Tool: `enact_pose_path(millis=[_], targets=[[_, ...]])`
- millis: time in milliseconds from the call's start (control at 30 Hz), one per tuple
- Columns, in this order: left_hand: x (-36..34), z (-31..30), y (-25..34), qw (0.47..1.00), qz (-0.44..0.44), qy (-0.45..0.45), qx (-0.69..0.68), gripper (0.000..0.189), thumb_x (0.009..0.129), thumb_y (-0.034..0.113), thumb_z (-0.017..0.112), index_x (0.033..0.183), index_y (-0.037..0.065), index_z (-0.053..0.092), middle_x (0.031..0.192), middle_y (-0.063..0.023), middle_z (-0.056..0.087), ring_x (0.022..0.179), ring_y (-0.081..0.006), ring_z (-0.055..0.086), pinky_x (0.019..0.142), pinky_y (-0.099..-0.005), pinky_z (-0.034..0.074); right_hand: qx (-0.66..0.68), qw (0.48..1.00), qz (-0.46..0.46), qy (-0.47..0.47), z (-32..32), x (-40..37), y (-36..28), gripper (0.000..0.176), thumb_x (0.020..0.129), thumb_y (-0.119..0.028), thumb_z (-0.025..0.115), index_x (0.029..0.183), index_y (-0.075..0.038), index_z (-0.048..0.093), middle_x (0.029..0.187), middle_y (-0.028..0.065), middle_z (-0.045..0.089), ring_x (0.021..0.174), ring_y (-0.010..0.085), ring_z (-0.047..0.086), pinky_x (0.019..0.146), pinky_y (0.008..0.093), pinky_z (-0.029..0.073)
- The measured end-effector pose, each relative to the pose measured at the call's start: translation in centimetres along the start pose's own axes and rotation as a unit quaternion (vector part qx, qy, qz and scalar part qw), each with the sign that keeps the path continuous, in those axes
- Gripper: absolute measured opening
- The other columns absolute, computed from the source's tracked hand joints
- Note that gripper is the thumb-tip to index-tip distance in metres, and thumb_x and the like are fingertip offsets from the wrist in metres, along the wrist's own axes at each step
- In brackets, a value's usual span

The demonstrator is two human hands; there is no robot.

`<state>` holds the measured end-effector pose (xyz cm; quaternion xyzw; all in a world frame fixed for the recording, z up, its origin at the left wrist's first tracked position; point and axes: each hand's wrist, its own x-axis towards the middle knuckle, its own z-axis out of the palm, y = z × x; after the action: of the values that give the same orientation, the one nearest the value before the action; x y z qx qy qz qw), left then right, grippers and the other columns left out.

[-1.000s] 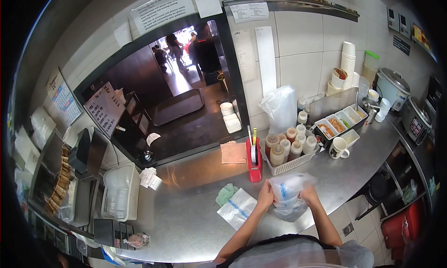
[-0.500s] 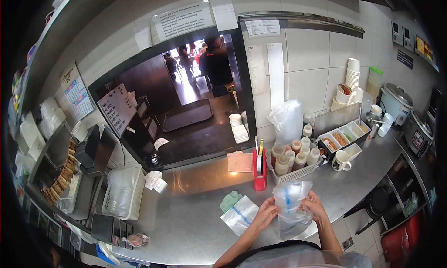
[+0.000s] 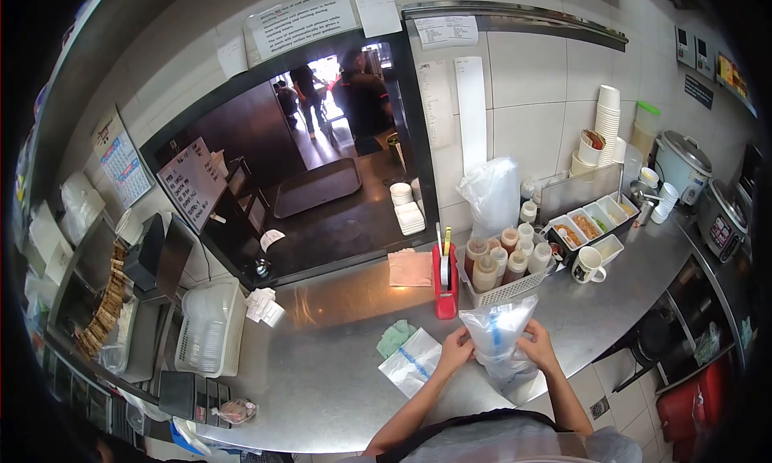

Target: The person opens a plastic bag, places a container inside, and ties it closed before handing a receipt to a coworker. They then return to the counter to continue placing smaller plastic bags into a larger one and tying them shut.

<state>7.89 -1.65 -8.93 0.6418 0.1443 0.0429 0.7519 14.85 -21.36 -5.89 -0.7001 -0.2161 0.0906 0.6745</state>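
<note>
A clear plastic bag (image 3: pixel 500 334) with a blue printed strip stands over the counter's front edge, its top spread wide. My left hand (image 3: pixel 457 350) is closed on the bag's left side, and my right hand (image 3: pixel 537 346) grips its right side. What lies inside the bag's lower part is hard to make out. Left of my left hand, a flat bag with a blue stripe (image 3: pixel 412 362) lies beside a crumpled green cloth (image 3: pixel 396 338). Behind the bag sit a red tape dispenser (image 3: pixel 445 290) and a basket of squeeze bottles (image 3: pixel 507 290).
The steel counter (image 3: pixel 314 383) also carries an orange cloth (image 3: pixel 410 268), a mug (image 3: pixel 589 265), a topping tray (image 3: pixel 591 226) and a white basket of lids (image 3: pixel 211 330). Beyond the serving window, a person (image 3: pixel 362 97) stands near a dark tray (image 3: pixel 318 187).
The bag's top has spread wider and its upper part rises more upright between my hands. My hands have shifted slightly up and left. The view has tilted, and the person beyond the window has turned.
</note>
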Motion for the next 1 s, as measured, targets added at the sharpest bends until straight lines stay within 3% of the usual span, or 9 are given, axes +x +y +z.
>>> enact_pose_path(millis=[133,433,633,733,767,833,900,967,1000], targets=[[1.1,-1.0,0.8,0.999,-0.043,0.011,0.030,0.020,0.082,0.009,0.055,0.100,0.001,0.061,0.080,-0.0058,0.062,0.064,-0.0130,0.061,0.053,-0.0239,0.052,0.012,0.999,0.044,-0.007,-0.3,0.9,-0.1,0.029,0.072,-0.012,0.064,0.099,-0.002,0.058,0.082,0.0052,0.063,0.076,0.0105,0.057,0.064,0.0252,0.045],[2.5,-1.9,1.0,0.969,0.095,0.004,0.229,0.012,0.072,0.004,0.058,0.078,0.000,0.067,0.065,-0.0098,0.065,0.057,-0.0152,0.064,0.056,-0.0275,0.051,-0.107,0.992,0.041,-0.060,-1.5,3.8,2.0,0.026,0.068,-0.017,0.068,0.089,-0.002,0.066,0.079,0.0045,0.065,0.069,0.0102,0.056,0.060,0.0261,0.044],[1.4,-0.3,2.7,0.933,0.193,0.057,0.300,0.014,0.074,0.003,0.056,0.086,-0.001,0.062,0.064,-0.0099,0.064,0.056,-0.0153,0.064,0.056,-0.0287,0.050,-0.058,0.997,0.050,-0.032,0.1,4.0,-0.5,0.025,0.071,-0.014,0.065,0.092,0.000,0.064,0.077,0.0045,0.064,0.067,0.0124,0.056,0.064,0.0286,0.047],[0.9,-1.5,1.7,0.973,0.098,0.016,0.208,0.013,0.079,0.004,0.052,0.088,-0.001,0.060,0.068,-0.0119,0.064,0.061,-0.0163,0.064,0.054,-0.0293,0.050,-0.048,0.998,0.026,-0.023,-0.2,2.7,1.0,0.023,0.076,-0.017,0.063,0.091,0.000,0.063,0.072,0.0033,0.061,0.064,0.0123,0.055,0.063,0.0280,0.047],[0.3,-2.6,3.0,0.977,0.061,0.003,0.203,0.015,0.084,0.009,0.052,0.091,0.000,0.061,0.077,-0.0140,0.064,0.067,-0.0221,0.064,0.058,-0.0312,0.050,-0.050,0.999,0.008,-0.018,-0.6,2.6,1.2,0.023,0.078,-0.019,0.062,0.090,0.001,0.062,0.071,0.0029,0.060,0.063,0.0120,0.054,0.062,0.0276,0.046],[0.5,-6.7,2.3,0.903,0.197,0.126,0.360,0.020,0.083,0.014,0.056,0.097,0.002,0.061,0.083,-0.0141,0.064,0.073,-0.0289,0.063,0.063,-0.0354,0.050,-0.103,0.990,0.090,-0.021,-2.6,1.0,0.0,0.024,0.081,-0.023,0.061,0.082,0.001,0.061,0.068,0.0022,0.058,0.061,0.0103,0.053,0.059,0.0254,0.044],[1.5,-12.4,-0.8,0.706,0.323,0.307,0.550,0.019,0.081,0.016,0.056,0.095,0.006,0.063,0.083,-0.0137,0.064,0.073,-0.0317,0.062,0.067,-0.0395,0.049,-0.126,0.982,0.137,-0.045,-3.6,-0.8,-2.5,0.026,0.083,-0.026,0.060,0.075,-0.001,0.059,0.065,0.0005,0.056,0.058,0.0076,0.050,0.056,0.0230,0.042],[0.2,-14.8,-1.5,0.672,0.103,0.355,0.641,0.015,0.079,0.011,0.054,0.091,0.007,0.063,0.089,-0.0155,0.062,0.082,-0.0317,0.059,0.070,-0.0424,0.047,-0.124,0.976,0.149,-0.096,-4.1,-2.2,-4.6,0.028,0.085,-0.025,0.059,0.068,-0.003,0.057,0.064,-0.0022,0.053,0.056,0.0039,0.045,0.053,0.0204,0.038],[0.0,-15.6,-1.8,0.721,0.058,0.330,0.607,0.014,0.078,0.011,0.054,0.089,0.007,0.063,0.091,-0.0160,0.062,0.083,-0.0325,0.059,0.071,-0.0427,0.047,-0.108,0.979,0.133,-0.110,-3.8,-2.6,-5.2,0.028,0.086,-0.025,0.058,0.069,-0.003,0.058,0.064,-0.0022,0.053,0.057,0.0039,0.046,0.053,0.0203,0.038]])
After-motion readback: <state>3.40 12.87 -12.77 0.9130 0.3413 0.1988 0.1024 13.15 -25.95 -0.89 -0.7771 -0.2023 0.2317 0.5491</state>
